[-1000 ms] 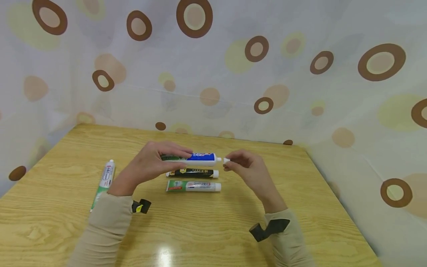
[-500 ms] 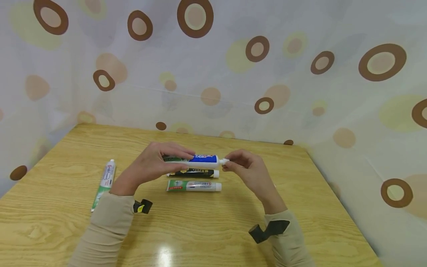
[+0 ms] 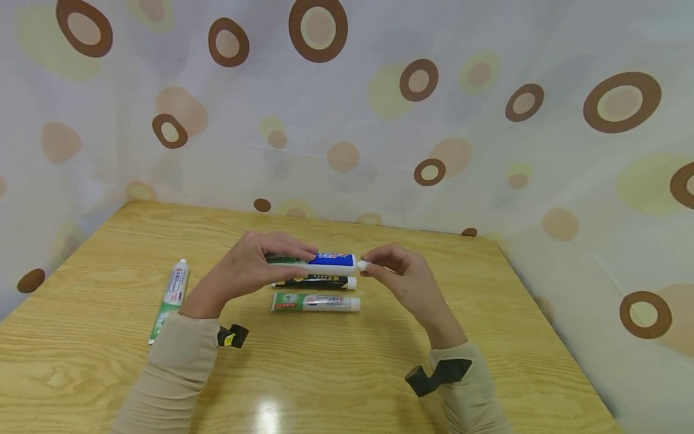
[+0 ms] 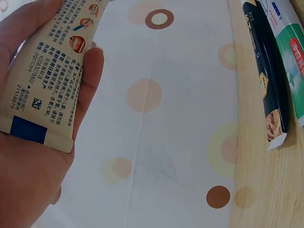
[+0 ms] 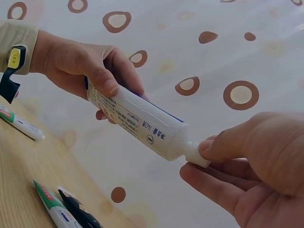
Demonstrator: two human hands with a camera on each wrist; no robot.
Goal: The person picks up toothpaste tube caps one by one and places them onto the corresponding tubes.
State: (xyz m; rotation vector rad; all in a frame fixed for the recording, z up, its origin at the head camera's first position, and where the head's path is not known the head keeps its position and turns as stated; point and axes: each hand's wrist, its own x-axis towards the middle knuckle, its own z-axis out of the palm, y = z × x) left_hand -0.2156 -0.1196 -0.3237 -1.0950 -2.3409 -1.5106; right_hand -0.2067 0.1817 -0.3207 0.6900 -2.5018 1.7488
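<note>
My left hand [image 3: 246,265] grips a blue and white toothpaste tube [image 3: 333,263] by its body, holding it level above the table with the nozzle end pointing right. Printed text covers the tube's back [image 4: 50,71] in the left wrist view. My right hand [image 3: 401,271] pinches a small white cap [image 5: 195,154] between thumb and fingertips, right at the nozzle. In the right wrist view the cap sits against the nozzle end, partly covered by the thumb.
Below the held tube, a black toothpaste tube [image 3: 325,281] and a green and white toothpaste tube [image 3: 325,302] lie side by side on the wooden table [image 3: 303,374]. Another green and white tube [image 3: 172,292] lies by the left forearm. A patterned sheet [image 3: 347,108] hangs behind.
The cap stood slightly apart from the nozzle a second ago; now it is against it. The tube has shifted a little right and down, and the right hand has barely moved.
</note>
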